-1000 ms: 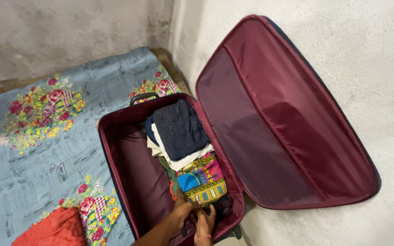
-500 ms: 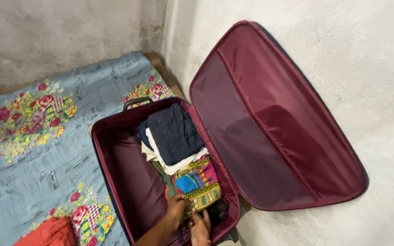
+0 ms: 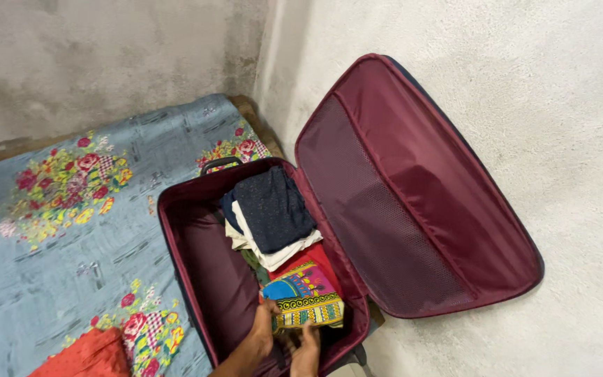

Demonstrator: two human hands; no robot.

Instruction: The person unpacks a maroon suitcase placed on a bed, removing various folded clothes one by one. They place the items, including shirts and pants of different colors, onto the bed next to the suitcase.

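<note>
— Lying at the near end of the open suitcase point(image 3: 204, 279), a folded cloth with a bright multicoloured print point(image 3: 303, 301) is seen. How is it met by the hands?

— Its left edge is gripped by the left hand point(image 3: 263, 329), fingers curled onto the fabric. The right hand point(image 3: 306, 349) is placed just below the cloth's near edge, fingers spread and touching it from underneath; whether it is actually grasped cannot be told.

— What is found beyond the hands?

— Directly past the printed cloth, a stack of folded clothes is packed: a dark navy garment point(image 3: 273, 208) on top, a white one point(image 3: 280, 253) beneath it. To the right of the hands, the maroon-lined lid point(image 3: 413, 188) is leaned against the wall. Well left of the left hand, a floral bedsheet point(image 3: 71, 209) is spread, with an orange-red cloth point(image 3: 85, 356) at its near edge.
</note>
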